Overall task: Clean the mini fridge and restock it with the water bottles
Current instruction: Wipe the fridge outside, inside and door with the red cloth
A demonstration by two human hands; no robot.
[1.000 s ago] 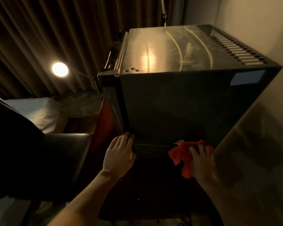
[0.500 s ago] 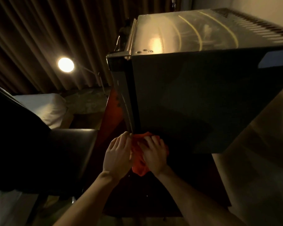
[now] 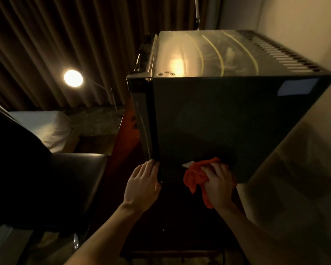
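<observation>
A black mini fridge (image 3: 227,119) stands on a dark wooden cabinet, its side panel facing me and its shiny top catching the lamp light. My left hand (image 3: 142,185) lies flat with straight fingers against the fridge's lower front corner. My right hand (image 3: 218,183) presses an orange-red cloth (image 3: 196,175) against the bottom of the side panel, fingers curled over the bunched fabric. The fridge door, on the left face, appears closed. No water bottles are visible.
A dark leather chair (image 3: 65,180) stands close on the left. A lit lamp (image 3: 73,78) glows before brown curtains (image 3: 55,44). A white pillow (image 3: 44,125) lies on a bed at left. A beige wall (image 3: 304,169) runs close along the fridge's right.
My right hand slid the cloth left along the panel's bottom until it met the left hand, then back right. The left hand stayed at the corner. The view shifted slightly.
</observation>
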